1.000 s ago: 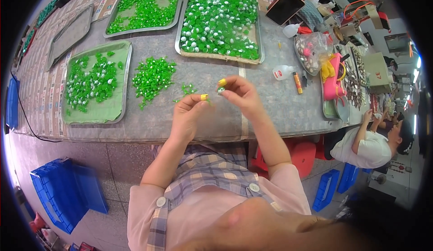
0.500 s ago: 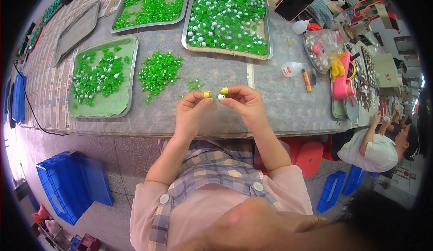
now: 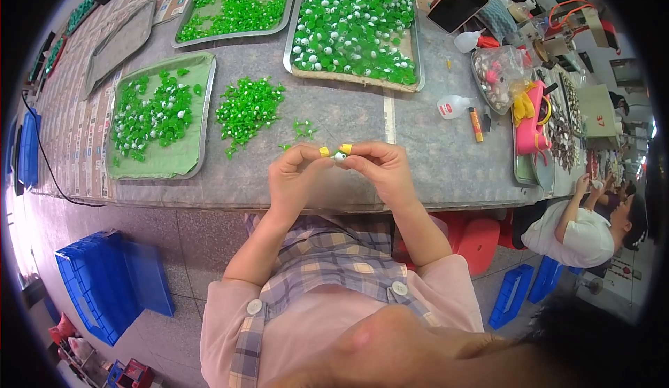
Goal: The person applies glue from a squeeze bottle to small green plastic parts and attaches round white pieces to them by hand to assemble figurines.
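Note:
Over the near edge of the table, my two hands meet fingertip to fingertip, with yellow wraps on both index fingers. My right hand is closed, pinching a small white bead with a dark spot, like an eyeball. My left hand is also closed; its thumb and index finger pinch a small green piece, mostly hidden, against the bead's left side. Just beyond lie a few loose green pieces, and farther left a heap of green pieces with pale tips.
A green-lined tray at left holds green-and-white pieces. Two bigger filled trays, one at far middle and one at far left, stand behind. At right are a white bottle, an orange tube and a pink tool. Another person sits at right.
My fingertips have come closer together, and the bead has moved slightly left and down against the left fingertips. Its dark spot has turned. The trays and heap stay in place.

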Action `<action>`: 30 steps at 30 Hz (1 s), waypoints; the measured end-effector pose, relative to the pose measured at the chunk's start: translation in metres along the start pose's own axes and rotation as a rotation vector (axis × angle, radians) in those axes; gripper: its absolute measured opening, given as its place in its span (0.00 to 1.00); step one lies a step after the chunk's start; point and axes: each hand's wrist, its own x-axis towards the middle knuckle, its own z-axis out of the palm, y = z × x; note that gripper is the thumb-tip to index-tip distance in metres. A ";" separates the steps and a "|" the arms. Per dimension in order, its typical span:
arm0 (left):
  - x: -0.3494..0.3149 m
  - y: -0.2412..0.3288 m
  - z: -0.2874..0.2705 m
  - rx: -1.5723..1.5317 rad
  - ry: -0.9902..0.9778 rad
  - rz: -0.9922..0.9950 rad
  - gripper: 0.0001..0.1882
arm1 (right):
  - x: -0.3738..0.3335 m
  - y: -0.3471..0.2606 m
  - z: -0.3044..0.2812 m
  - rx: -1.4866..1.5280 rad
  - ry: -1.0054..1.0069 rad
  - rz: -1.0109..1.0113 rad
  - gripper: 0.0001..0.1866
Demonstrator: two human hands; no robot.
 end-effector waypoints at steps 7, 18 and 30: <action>-0.004 -0.001 -0.003 0.181 -0.092 0.148 0.03 | -0.005 0.002 0.001 0.010 -0.007 0.066 0.06; 0.003 0.016 -0.007 0.051 -0.227 -0.249 0.03 | -0.003 -0.005 -0.006 -0.020 -0.127 0.100 0.10; 0.000 0.014 -0.004 0.619 -0.208 0.377 0.05 | -0.007 0.010 -0.006 0.090 -0.075 0.163 0.10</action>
